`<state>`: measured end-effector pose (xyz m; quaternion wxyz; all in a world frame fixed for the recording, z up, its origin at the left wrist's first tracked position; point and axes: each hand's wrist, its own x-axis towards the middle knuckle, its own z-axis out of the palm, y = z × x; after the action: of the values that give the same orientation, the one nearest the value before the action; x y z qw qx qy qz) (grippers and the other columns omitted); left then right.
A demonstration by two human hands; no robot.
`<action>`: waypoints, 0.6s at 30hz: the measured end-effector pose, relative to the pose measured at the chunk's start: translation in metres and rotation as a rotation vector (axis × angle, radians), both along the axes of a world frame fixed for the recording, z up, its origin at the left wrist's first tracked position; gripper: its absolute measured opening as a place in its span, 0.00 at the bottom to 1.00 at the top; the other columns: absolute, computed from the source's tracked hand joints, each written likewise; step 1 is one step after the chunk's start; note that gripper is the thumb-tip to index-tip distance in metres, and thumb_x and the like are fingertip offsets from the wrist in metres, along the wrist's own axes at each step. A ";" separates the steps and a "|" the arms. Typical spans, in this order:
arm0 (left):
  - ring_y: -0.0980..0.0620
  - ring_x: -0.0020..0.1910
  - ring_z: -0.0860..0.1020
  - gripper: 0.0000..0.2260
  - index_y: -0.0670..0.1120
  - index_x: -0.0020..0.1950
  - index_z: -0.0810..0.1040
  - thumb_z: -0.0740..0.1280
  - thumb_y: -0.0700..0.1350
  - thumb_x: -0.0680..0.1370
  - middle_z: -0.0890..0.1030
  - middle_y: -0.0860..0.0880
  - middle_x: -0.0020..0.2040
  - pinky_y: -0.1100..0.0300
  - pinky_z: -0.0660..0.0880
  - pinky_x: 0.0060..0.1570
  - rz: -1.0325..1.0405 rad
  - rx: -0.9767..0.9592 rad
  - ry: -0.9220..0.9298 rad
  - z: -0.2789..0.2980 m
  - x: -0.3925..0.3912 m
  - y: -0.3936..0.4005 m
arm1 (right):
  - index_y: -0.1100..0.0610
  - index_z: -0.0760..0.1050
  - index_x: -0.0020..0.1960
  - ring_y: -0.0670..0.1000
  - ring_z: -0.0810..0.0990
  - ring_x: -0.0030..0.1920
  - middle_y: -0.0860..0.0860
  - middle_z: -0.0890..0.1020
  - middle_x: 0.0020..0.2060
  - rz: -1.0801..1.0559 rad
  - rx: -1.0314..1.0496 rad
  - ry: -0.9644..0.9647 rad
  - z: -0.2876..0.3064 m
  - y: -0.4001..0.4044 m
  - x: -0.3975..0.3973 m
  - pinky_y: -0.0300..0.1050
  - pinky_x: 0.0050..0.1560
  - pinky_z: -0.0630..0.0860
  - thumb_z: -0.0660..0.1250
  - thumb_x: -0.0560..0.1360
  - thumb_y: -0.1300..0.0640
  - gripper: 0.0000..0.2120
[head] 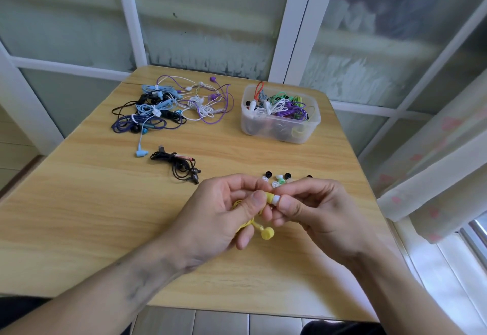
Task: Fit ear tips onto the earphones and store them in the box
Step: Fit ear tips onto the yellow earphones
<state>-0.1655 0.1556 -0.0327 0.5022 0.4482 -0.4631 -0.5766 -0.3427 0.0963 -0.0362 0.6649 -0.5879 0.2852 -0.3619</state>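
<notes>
Head view, looking down at a light wooden table (79,203) set against frosted window panels w/ white frames. 2 bare hands meet just above the near-centre of the table. Left hand (226,216) has its fingers curled round a yellow earphone set (267,232): thumb and fingers pinch 1 yellow earbud (269,197), while the 2nd earbud and a loop of yellow cord hang below the palm. Right hand (311,211) is pressed up against the left, thumb and forefinger pinching a white ear tip (276,200) that sits at the end of the held earbud; can't tell if the tip is fully seated. So both hands are together, each clamped on its part.

Just beyond the fingers, on the table, lies a small scatter of loose ear tips (276,178): black, white and green ones, partly hidden by the knuckles.

At the far right of the table stands a clear plastic box (279,132), open at the top, holding a jumble of bundled earphones in white, purple, green and black, w/ an orange loop sticking up at its left rim. At the far left lies a tangled pile of earphones (168,105) in light blue, dark blue, purple, white and black. Nearer, between that pile and the hands, sits 1 black earphone set (181,167), loosely coiled, apart from the rest. A pale curtain (434,163) w/ faint pink marks hangs at the right edge.
</notes>
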 end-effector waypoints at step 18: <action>0.49 0.21 0.70 0.05 0.39 0.51 0.74 0.66 0.39 0.77 0.81 0.45 0.36 0.70 0.59 0.18 0.138 0.064 0.013 -0.004 -0.009 0.002 | 0.54 0.83 0.42 0.49 0.85 0.39 0.46 0.85 0.37 -0.206 -0.622 0.362 -0.007 0.000 -0.006 0.48 0.43 0.82 0.76 0.72 0.62 0.04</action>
<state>-0.1741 0.1579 -0.0362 0.5292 0.4913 -0.4089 -0.5580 -0.3483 0.0966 -0.0427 0.3534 -0.7845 0.3321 -0.3865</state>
